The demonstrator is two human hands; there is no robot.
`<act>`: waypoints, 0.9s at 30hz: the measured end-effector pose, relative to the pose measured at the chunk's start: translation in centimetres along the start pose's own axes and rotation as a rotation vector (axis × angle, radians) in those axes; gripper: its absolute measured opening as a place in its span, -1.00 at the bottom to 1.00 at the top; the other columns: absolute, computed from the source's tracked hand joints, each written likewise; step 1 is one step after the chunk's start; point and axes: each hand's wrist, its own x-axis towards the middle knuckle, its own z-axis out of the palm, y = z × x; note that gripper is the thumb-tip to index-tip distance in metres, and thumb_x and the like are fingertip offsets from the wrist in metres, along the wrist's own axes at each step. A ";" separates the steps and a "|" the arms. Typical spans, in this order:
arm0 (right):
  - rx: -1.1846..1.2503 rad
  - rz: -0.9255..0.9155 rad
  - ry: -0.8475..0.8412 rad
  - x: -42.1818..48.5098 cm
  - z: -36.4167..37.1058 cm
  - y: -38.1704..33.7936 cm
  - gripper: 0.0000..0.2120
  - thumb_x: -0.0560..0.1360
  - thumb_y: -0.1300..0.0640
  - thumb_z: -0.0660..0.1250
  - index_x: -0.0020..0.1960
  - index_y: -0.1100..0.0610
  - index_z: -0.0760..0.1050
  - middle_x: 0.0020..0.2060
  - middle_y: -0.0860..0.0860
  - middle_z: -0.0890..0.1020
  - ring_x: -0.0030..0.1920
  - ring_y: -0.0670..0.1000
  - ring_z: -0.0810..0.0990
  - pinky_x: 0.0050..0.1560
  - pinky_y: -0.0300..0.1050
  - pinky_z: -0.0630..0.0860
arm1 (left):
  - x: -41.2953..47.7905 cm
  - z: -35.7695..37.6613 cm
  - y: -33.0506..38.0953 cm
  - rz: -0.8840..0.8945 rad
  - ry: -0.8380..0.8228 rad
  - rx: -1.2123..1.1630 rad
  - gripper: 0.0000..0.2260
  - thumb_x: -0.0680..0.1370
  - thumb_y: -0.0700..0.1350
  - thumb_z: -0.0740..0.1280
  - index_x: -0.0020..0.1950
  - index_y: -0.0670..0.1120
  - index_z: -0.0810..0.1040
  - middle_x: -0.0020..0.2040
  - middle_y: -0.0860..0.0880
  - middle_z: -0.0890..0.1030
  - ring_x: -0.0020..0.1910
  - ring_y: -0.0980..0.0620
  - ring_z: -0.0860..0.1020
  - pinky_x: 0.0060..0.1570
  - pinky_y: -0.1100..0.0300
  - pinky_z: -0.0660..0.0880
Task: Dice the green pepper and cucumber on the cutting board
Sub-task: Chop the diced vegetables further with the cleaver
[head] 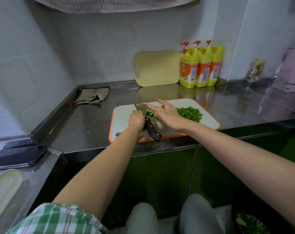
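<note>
On the steel desk [86, 124], a white cutting board [209, 123] with an orange rim. On its right half, a heap of diced green pepper [189, 114]. Near its middle, a tilted cleaver [151, 130], black handle gripped in the left hand [136, 121], dark-green cucumber bits [151, 114] on the blade. Just beside them, the right hand [167, 114], fingers straight, over the blade's flat side. Behind, against the tiled wall, a yellow board [157, 68] and three yellow soap bottles [200, 65]; at the back left, a crumpled cloth [92, 97].

One head-worn wide-angle view looks forward and down; white, orange-rimmed plastic cutting board [122, 118] sits near at twelve o'clock.
</note>
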 end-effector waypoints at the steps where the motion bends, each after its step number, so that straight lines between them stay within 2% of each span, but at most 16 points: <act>1: -0.042 -0.002 -0.045 0.0 0.7 0.0 -0.54 0.64 0.02 -0.02 0.50 -0.31 0.14 0.58 -0.03 -0.05 0.55 0.10 -0.10 0.51 0.20 -0.12 | 0.0 0.2 -0.1 -0.003 0.000 -0.018 -0.75 0.63 -0.26 0.03 -0.13 -0.17 0.44 -0.25 -0.15 0.50 -0.35 -0.05 0.51 -0.34 0.16 0.49; 3: -0.063 0.027 -0.066 -0.1 1.6 0.0 -0.55 0.65 -0.07 -0.07 0.52 -0.32 0.05 0.58 -0.06 -0.14 0.56 0.07 -0.18 0.50 0.18 -0.19 | -0.3 0.5 -0.1 -0.011 0.000 -0.046 -0.74 0.63 -0.26 0.03 -0.14 -0.18 0.46 -0.25 -0.15 0.52 -0.34 -0.05 0.49 -0.37 0.17 0.50; 5: -0.045 0.089 -0.037 0.0 1.9 0.5 -0.51 0.64 -0.19 -0.10 0.56 -0.22 -0.03 0.58 -0.05 -0.17 0.56 0.04 -0.22 0.49 0.14 -0.21 | -0.5 0.4 0.0 -0.022 0.012 -0.026 -0.74 0.63 -0.24 0.03 -0.16 -0.18 0.45 -0.30 -0.15 0.50 -0.41 -0.05 0.46 -0.46 0.20 0.46; 9: -0.120 0.187 -0.037 -0.1 1.3 0.8 -0.49 0.67 -0.09 -0.14 0.59 -0.01 -0.07 0.57 0.02 -0.22 0.55 0.01 -0.25 0.49 0.06 -0.21 | -0.9 -0.3 0.0 -0.042 0.039 -0.010 -0.75 0.65 -0.19 0.01 -0.12 -0.20 0.42 -0.34 -0.13 0.48 -0.48 -0.05 0.43 -0.56 0.28 0.41; 11: -0.124 0.209 -0.015 0.1 1.1 0.6 -0.48 0.68 -0.06 -0.14 0.59 0.07 -0.08 0.57 0.04 -0.23 0.55 0.02 -0.27 0.50 0.09 -0.22 | -1.0 -0.6 0.0 -0.041 0.042 -0.005 -0.75 0.65 -0.18 0.01 -0.09 -0.20 0.42 -0.31 -0.14 0.48 -0.48 -0.05 0.42 -0.59 0.30 0.41; 13: -0.102 0.158 -0.024 0.4 1.2 0.1 -0.50 0.67 -0.06 -0.14 0.59 -0.02 -0.07 0.57 0.01 -0.24 0.55 0.02 -0.29 0.49 0.12 -0.25 | -1.2 -0.9 0.1 -0.026 0.044 0.004 -0.75 0.65 -0.19 0.02 -0.13 -0.19 0.41 -0.33 -0.13 0.46 -0.49 -0.04 0.41 -0.59 0.29 0.41; 15: -0.096 0.059 -0.050 1.0 1.9 -0.4 -0.55 0.67 -0.07 -0.15 0.56 -0.20 -0.01 0.57 -0.05 -0.23 0.54 0.00 -0.29 0.47 0.14 -0.28 | -1.4 -1.2 0.3 -0.013 0.025 0.020 -0.74 0.64 -0.19 0.02 -0.17 -0.19 0.41 -0.35 -0.15 0.46 -0.55 -0.02 0.40 -0.59 0.29 0.38; 17: -0.124 0.032 -0.060 1.7 2.6 -0.6 -0.56 0.67 -0.10 -0.15 0.53 -0.28 0.05 0.57 -0.07 -0.22 0.54 -0.02 -0.28 0.47 0.15 -0.27 | -1.6 -1.5 0.3 -0.007 0.015 0.059 -0.76 0.63 -0.18 0.03 -0.14 -0.20 0.41 -0.36 -0.17 0.48 -0.56 -0.03 0.42 -0.60 0.30 0.36; 20: -0.167 0.172 -0.030 2.4 3.0 -0.2 -0.52 0.67 -0.10 -0.14 0.57 -0.07 0.07 0.57 0.01 -0.19 0.55 0.03 -0.25 0.50 0.17 -0.22 | -1.5 -2.2 0.3 -0.023 0.022 0.111 -0.82 0.62 -0.15 0.04 -0.06 -0.17 0.39 -0.34 -0.18 0.49 -0.52 -0.08 0.46 -0.57 0.27 0.36; 22: -0.182 0.223 -0.011 2.5 3.1 -0.3 -0.48 0.66 -0.10 -0.14 0.58 0.04 0.08 0.57 0.03 -0.19 0.55 0.05 -0.25 0.50 0.17 -0.20 | -1.4 -2.7 0.3 -0.035 0.027 0.110 -0.82 0.61 -0.14 0.05 -0.10 -0.15 0.37 -0.32 -0.17 0.48 -0.49 -0.09 0.47 -0.54 0.24 0.37; 25: -0.196 0.101 -0.026 2.5 3.5 -1.1 -0.51 0.66 -0.09 -0.14 0.58 -0.07 0.04 0.57 -0.01 -0.20 0.55 0.03 -0.25 0.49 0.17 -0.19 | -1.3 -3.2 0.4 -0.039 0.026 0.101 -0.81 0.62 -0.14 0.04 -0.13 -0.13 0.36 -0.37 -0.15 0.47 -0.49 -0.09 0.46 -0.50 0.22 0.37; 27: -0.224 0.095 -0.028 2.6 3.7 -1.2 -0.50 0.66 -0.09 -0.14 0.57 -0.03 0.10 0.58 -0.01 -0.17 0.55 0.03 -0.22 0.49 0.17 -0.17 | -1.4 -3.4 0.4 -0.039 0.025 0.107 -0.81 0.62 -0.14 0.04 -0.14 -0.12 0.36 -0.37 -0.16 0.49 -0.49 -0.08 0.47 -0.48 0.21 0.38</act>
